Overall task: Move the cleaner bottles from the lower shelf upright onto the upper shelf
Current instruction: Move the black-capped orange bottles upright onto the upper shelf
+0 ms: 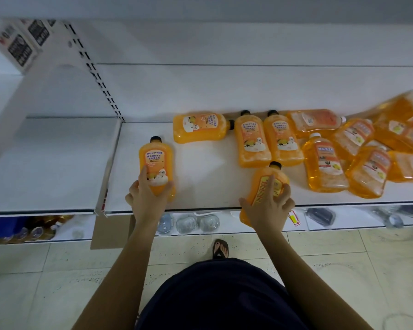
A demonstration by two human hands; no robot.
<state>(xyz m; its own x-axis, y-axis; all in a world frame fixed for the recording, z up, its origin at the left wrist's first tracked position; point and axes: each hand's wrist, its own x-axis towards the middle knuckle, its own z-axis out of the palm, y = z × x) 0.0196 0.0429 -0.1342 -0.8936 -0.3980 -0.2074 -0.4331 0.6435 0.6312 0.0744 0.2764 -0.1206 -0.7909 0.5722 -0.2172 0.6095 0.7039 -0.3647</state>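
Left hand (pixel 144 195) fingers curled round black-capped cleaner bottle (pixel 156 163) base; right hand (pixel 271 207) grips second bottle (pixel 264 184) low down. Full, likely heavy, slick plastic, so grip mid-body.

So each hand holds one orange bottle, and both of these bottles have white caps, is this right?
Not quite. The head view shows the left hand gripping the left bottle and the right hand gripping the right bottle, both orange, but the left cap and the right cap are black, not white.

Site: retail shop. White metal shelf (pixel 205 184), slotted upright (pixel 98 75), many identical orange cleaner bottles (pixel 252 141); probable price tag (pixel 293 217) at shelf's front edge, blurred.
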